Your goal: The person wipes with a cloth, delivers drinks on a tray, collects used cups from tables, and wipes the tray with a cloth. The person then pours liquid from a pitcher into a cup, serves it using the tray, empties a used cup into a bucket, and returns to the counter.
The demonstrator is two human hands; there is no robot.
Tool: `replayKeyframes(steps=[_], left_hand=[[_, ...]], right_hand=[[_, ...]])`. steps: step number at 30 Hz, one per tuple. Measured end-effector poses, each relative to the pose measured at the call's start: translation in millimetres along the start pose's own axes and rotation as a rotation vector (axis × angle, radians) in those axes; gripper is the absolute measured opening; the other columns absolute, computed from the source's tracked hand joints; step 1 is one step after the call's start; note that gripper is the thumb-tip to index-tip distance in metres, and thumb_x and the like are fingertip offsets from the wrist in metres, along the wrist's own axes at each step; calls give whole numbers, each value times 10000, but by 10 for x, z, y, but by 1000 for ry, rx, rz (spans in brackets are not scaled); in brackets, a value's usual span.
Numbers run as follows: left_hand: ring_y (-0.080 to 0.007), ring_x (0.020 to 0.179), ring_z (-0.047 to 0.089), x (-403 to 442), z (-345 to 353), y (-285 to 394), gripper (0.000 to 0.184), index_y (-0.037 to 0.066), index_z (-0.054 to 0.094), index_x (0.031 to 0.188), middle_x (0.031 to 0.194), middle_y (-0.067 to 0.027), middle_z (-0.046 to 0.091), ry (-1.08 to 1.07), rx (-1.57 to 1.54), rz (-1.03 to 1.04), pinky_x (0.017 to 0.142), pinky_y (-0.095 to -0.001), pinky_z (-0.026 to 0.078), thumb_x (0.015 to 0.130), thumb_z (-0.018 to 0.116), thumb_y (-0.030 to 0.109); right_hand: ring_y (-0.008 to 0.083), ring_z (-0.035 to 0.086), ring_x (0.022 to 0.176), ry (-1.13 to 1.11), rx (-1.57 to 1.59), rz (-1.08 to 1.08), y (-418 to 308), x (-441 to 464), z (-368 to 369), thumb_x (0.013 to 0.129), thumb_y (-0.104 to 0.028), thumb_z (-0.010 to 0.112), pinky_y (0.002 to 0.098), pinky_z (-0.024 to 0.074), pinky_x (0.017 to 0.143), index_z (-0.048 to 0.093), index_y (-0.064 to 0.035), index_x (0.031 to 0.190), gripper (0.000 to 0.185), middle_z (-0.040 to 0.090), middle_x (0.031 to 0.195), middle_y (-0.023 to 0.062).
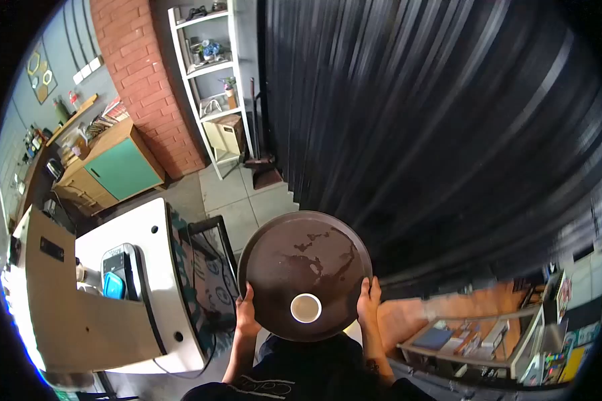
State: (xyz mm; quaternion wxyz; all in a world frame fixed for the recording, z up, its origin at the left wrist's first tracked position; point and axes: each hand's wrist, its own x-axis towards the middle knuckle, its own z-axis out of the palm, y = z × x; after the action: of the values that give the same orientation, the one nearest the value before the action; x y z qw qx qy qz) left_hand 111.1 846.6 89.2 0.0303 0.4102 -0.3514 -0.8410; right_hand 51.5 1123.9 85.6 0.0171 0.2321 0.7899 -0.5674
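A round dark brown serving tray [281,247] is held level in front of my body, with wet patches on its surface. My left hand [247,313] grips its left rim, thumb on top and the other fingers mostly hidden beneath. On the opposite rim, my right hand [368,302] holds it the same way. Standing on the tray near the edge closest to me is a small white cup [306,308], which seems to contain a pale brownish liquid. Neither hand touches the cup.
To the left is a white table [147,234] carrying a black device [128,264]. A black chair-like frame [217,234] stands beside it. Ahead are a white shelf unit [204,73], a dustpan [266,175] and a long black curtain [415,120]. A low open case [475,334] is at right.
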Motion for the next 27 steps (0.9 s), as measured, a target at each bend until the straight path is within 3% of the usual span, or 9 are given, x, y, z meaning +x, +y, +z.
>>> replayKeyframes(steps=[2,3,5,6,9,15,16,23,27], left_hand=[[-237,892,651,378,162,137,407,9,571,1182,1025,-104,650,-47,-29,28,775,-396,558,967,578,355],[-234,886,653,545,200,246,393,10,577,1175,1012,-103,655,-101,-31,53,768,-391,556,975,566,349],[-213,830,649,764,358,476,369,-1,604,1101,972,-95,659,12,30,60,724,-365,542,984,551,345],[-205,814,645,870,444,582,367,-3,607,1086,954,-89,657,37,9,84,713,-360,540,984,551,346],[-170,736,629,1253,557,834,351,10,628,1026,859,-61,645,109,-68,137,649,-331,524,982,557,350],[-122,616,574,2429,676,1369,342,48,628,908,735,-12,601,279,-127,200,548,-286,477,961,588,383],[-179,760,647,2658,686,1468,356,6,618,1043,890,-69,656,214,-215,197,640,-337,537,988,541,348],[-199,791,657,3643,1014,2725,380,-2,612,1057,910,-83,664,424,-230,354,682,-343,555,987,536,363],[-208,818,659,3744,763,2997,400,3,591,1116,946,-93,658,476,-377,442,713,-383,567,988,527,378]], right_hand=[[363,440,1299,124,-114,-59,162,447,317,1009,-332,453,377,326,1083,403,113,1364,571,455,1393,275],[366,452,1287,-14,0,-68,-320,474,337,1012,-306,450,373,335,1075,408,117,1359,549,456,1387,286],[291,406,1321,36,8,-64,-397,835,630,1001,-331,504,336,293,1103,394,83,1389,578,439,1412,224],[358,432,1310,-45,-30,-168,-453,1045,773,1011,-307,461,374,327,1084,377,109,1386,566,426,1415,283],[348,423,1320,-45,-77,-110,-922,1394,1259,1011,-317,464,375,319,1091,367,106,1394,578,419,1421,279],[351,364,1356,-277,-206,-112,-1559,2385,2478,1016,-395,425,401,313,1107,260,4,1481,635,234,1510,253],[350,373,1349,-273,-211,-154,-1649,2581,2722,1015,-389,431,396,316,1105,272,14,1473,631,257,1499,259],[310,306,1384,-535,-116,-282,-2776,3618,4458,998,-369,487,375,273,1131,330,24,1444,615,260,1506,209],[338,487,1227,-681,-125,-501,-3070,3811,5311,988,-315,507,366,391,1014,429,114,1328,553,477,1325,283]])
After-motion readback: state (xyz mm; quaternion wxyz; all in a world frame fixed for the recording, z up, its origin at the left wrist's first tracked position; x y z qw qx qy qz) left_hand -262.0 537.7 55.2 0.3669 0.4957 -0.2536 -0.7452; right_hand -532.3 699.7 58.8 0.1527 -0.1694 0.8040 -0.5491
